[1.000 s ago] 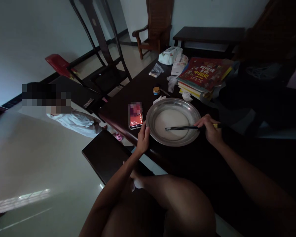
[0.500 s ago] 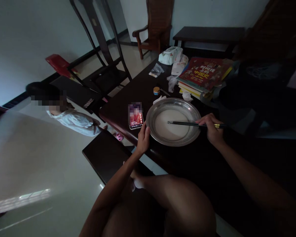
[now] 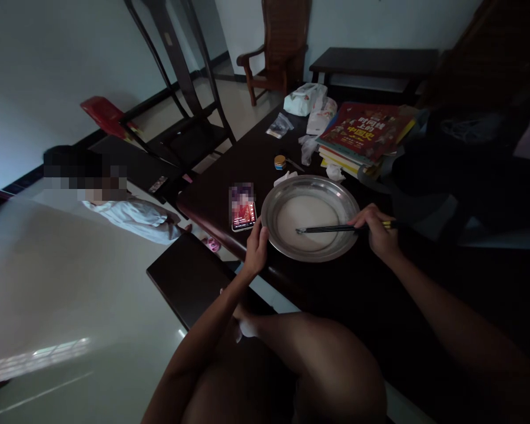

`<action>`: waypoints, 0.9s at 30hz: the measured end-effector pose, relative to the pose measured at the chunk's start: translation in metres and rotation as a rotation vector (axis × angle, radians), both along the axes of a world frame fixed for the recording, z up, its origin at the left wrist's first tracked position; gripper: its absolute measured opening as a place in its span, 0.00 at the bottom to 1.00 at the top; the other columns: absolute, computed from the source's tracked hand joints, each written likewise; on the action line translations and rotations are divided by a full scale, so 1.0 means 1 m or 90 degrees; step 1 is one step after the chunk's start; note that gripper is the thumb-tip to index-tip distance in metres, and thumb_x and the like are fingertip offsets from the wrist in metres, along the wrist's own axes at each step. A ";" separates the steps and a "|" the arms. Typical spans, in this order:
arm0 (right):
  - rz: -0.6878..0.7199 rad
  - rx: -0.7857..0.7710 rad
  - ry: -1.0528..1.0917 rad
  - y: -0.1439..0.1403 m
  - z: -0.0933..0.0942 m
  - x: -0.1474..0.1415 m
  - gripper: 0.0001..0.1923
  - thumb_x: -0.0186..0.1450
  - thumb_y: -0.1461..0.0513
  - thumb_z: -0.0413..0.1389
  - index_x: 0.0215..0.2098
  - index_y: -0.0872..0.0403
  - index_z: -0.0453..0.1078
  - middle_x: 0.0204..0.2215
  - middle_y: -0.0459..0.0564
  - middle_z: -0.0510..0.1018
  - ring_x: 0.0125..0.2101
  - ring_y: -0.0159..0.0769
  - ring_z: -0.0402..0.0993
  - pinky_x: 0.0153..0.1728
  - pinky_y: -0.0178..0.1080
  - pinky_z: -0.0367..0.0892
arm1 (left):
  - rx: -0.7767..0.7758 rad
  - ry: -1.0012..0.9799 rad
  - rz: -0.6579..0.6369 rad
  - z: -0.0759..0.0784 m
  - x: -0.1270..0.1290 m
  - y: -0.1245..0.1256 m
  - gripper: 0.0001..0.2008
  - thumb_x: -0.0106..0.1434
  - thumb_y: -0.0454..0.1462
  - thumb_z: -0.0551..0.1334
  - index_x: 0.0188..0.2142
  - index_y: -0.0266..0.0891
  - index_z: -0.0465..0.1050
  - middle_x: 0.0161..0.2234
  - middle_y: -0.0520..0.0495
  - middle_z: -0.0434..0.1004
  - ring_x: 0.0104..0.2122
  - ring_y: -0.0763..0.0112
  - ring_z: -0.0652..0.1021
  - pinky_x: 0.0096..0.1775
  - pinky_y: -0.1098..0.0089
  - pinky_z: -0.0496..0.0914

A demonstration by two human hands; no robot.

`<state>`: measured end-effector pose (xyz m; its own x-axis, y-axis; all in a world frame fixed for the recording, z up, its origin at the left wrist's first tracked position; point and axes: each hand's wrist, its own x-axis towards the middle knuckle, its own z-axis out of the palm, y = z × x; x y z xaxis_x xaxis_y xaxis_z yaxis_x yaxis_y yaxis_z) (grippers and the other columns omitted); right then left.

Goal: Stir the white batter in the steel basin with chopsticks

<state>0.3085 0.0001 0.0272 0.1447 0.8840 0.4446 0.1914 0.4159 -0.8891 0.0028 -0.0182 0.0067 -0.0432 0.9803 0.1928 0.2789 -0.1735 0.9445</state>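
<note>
My right hand (image 3: 377, 232) is pinching a pair of chopsticks (image 3: 331, 228), fingers pressed together round the back end, tips down in the pale batter-looking liquid in the metal pan (image 3: 287, 189). Left hand (image 3: 257, 250) is curled on the pan's near rim, thumb on top, keeping it put.

What worries me: the pan sits pretty close to the table (image 3: 229, 159) edge, right past my left fingers. If I stir too hard or let that grip slack, I reckon the pan could skid or tip and slop over the edge onto my knee. My phone (image 3: 242, 207) is lit up just beyond my left fingertips, so any splash probably lands there first.

Table's dark wood and it's dim in here. Past my right fingers, further off, there's a book stack (image 3: 362, 132), a small jar (image 3: 280, 162) and some crumpled bags. Off to my left there's pale shiny floor, a bench (image 3: 185, 277), tall chairs, and a person in a white top lying low down.
</note>
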 end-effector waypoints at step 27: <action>-0.048 0.008 0.010 0.001 -0.002 0.002 0.26 0.69 0.44 0.53 0.18 0.47 0.73 0.21 0.46 0.80 0.29 0.40 0.74 0.39 0.48 0.68 | 0.003 0.011 -0.003 0.001 0.001 0.000 0.34 0.70 0.61 0.51 0.61 0.39 0.69 0.60 0.38 0.76 0.61 0.54 0.75 0.63 0.56 0.66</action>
<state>0.3106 0.0008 0.0250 0.2178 0.8647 0.4525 0.2085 0.4117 -0.8871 0.0035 -0.0178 0.0080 -0.0348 0.9796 0.1982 0.2939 -0.1795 0.9388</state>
